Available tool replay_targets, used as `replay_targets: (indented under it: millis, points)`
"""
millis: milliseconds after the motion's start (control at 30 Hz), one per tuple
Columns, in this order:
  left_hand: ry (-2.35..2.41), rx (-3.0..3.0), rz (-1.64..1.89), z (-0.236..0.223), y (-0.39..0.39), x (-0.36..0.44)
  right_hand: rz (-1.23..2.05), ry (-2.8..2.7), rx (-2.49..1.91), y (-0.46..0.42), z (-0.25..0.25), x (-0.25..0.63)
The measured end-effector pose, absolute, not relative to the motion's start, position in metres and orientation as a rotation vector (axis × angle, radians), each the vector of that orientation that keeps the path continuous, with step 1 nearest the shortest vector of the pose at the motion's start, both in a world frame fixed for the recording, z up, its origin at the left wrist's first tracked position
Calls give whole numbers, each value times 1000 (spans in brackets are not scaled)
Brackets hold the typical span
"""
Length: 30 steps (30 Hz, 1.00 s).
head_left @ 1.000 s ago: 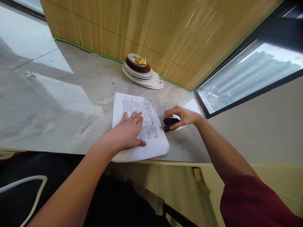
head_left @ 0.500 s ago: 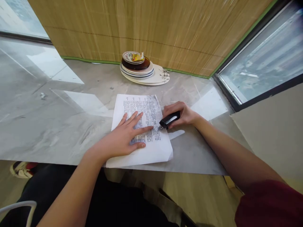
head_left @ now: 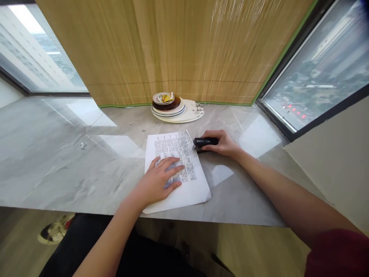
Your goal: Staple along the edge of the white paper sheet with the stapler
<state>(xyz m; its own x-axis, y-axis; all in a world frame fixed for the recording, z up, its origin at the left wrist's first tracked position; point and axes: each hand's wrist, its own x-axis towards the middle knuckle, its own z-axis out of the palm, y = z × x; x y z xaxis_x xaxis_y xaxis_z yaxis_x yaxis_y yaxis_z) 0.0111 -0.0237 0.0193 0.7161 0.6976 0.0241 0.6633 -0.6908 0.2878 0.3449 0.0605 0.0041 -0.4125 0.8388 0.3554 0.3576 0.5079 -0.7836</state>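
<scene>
Two bare hands at work in the head view, one person, seated at a grey marbled tabletop (head_left: 115, 173). Left hand (head_left: 158, 181): palm down on the printed paper (head_left: 187, 192), fingers a bit spread, open, gripping nothing, just flat on the sheet. Right hand (head_left: 220, 142): fingers closed around a black stapler (head_left: 203, 142), thumb on the near side. Stapler's front end is at the paper's right edge, toward the upper part; can't tell how far its own jaws are apart. Paper lies flat near the front edge, dark grey patch at its upper right. Behind it, up against the bamboo blind (head_left: 173, 46): stacked plates (head_left: 170, 109), brown one near the top, small yellow packet (head_left: 167, 97) on the uppermost. Small crumpled scrap (head_left: 83, 146) well off to the left. Windows both sides.
</scene>
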Motion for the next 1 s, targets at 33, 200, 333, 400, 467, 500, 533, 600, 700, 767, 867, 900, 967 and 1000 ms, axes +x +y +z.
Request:
replay_targets:
  millis: [33, 200, 333, 400, 467, 500, 533, 600, 700, 767, 867, 900, 967, 1000]
  points:
    - [1080, 2658, 175, 23, -24, 11, 739, -1905, -1043, 61, 3, 344]
    - [997, 2553, 62, 53, -2, 19, 752, -1447, -1135, 66, -3, 342]
    - [1013, 2309, 451, 60, 44, 46, 1213, -1093, -972, 65, -4, 330]
    - [955, 2088, 613, 53, 67, 59, 1373, -1009, -934, 60, -3, 319]
    - [805, 1915, 642, 44, 80, 67, 1455, -1030, -904, 52, -4, 308]
    - [748, 1857, 636, 40, 83, 69, 1468, -1084, -894, 48, -4, 303]
    - [719, 1818, 638, 37, 83, 70, 1467, -1153, -893, 44, -4, 300]
    - [748, 1768, 694, 34, 78, 69, 1444, -1278, -890, 37, -4, 295]
    - [805, 1706, 897, 31, 66, 68, 1445, -1278, -817, 32, -2, 291]
    - [825, 1659, 1031, 28, 60, 68, 1494, -1181, -765, 32, -1, 288]
    - [871, 1592, 1205, 23, 57, 69, 1594, -1060, -793, 34, -3, 286]
    - [883, 1570, 1269, 22, 57, 69, 1624, -1042, -813, 35, -4, 285]
    - [891, 1536, 1394, 20, 55, 69, 1681, -1013, -840, 37, -6, 285]
    - [889, 1522, 1440, 19, 54, 69, 1711, -985, -845, 37, -6, 284]
